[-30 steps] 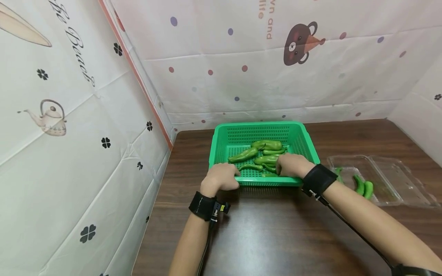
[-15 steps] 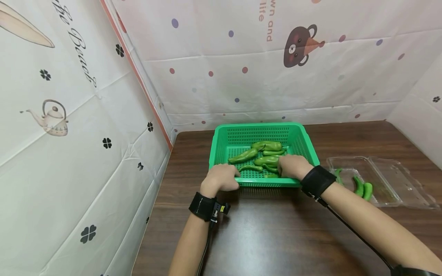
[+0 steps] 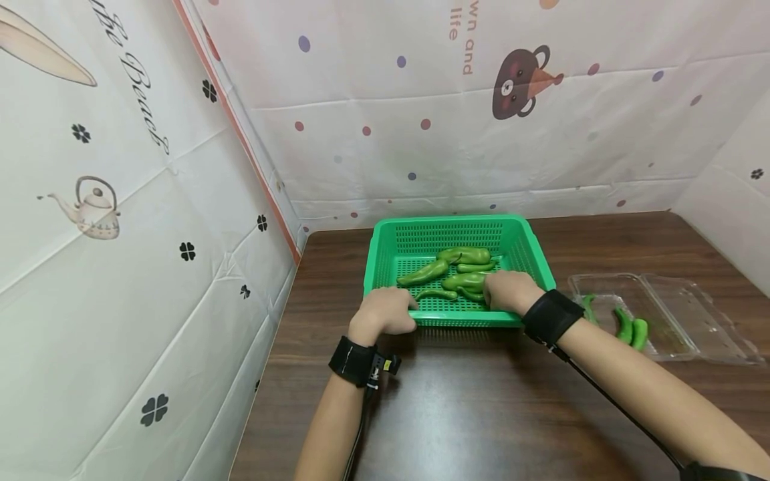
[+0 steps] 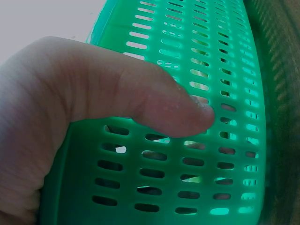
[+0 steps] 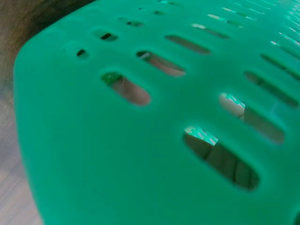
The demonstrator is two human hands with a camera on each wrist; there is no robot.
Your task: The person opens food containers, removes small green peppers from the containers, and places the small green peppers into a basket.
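Observation:
A green plastic basket holds several green peppers of different sizes. My left hand grips its front rim near the left corner. In the left wrist view the thumb presses flat against the slotted outer wall. My right hand reaches over the front right rim into the basket, with fingers bent down beside a large pepper. The fingertips are hidden in the head view. Through the wall slots in the right wrist view, fingers show beside a bit of dark green.
On the right of the brown wooden table lies a clear plastic clamshell box with its lid folded open. A few green peppers lie in it. Printed sheeting rises behind the table and along its left.
A pepper at the front of the basket has slid right and gone out of sight under my right hand. My left hand keeps its hold on the rim.

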